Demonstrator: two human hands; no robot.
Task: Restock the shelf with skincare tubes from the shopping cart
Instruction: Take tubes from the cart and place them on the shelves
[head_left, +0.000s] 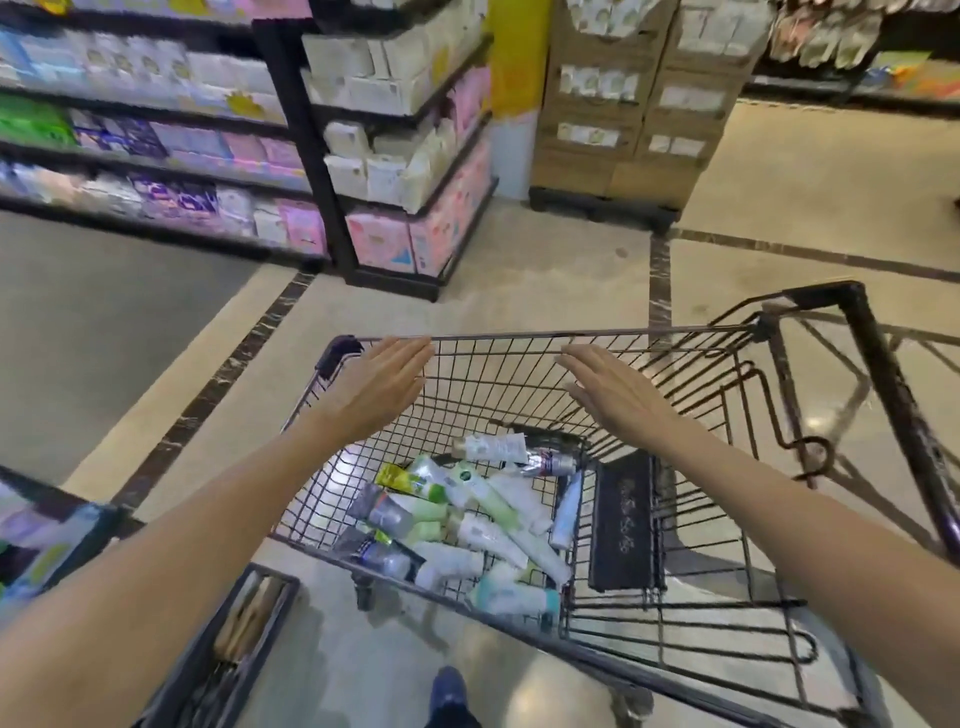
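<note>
The shopping cart (649, 332) is seen with its far rim just beyond the fingertips, the skincare tubes (467, 519) are heaped on its floor below the fingers, and the left hand (379, 384) and right hand (613, 392) are held flat, fingers straight and pressed together, nothing gripped.

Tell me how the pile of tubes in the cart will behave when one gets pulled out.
The tubes lie loosely criss-crossed, so neighbours will probably shift. They look glossy, likely a bit slippery. Small ones may poke through the shopping cart mesh.
</note>
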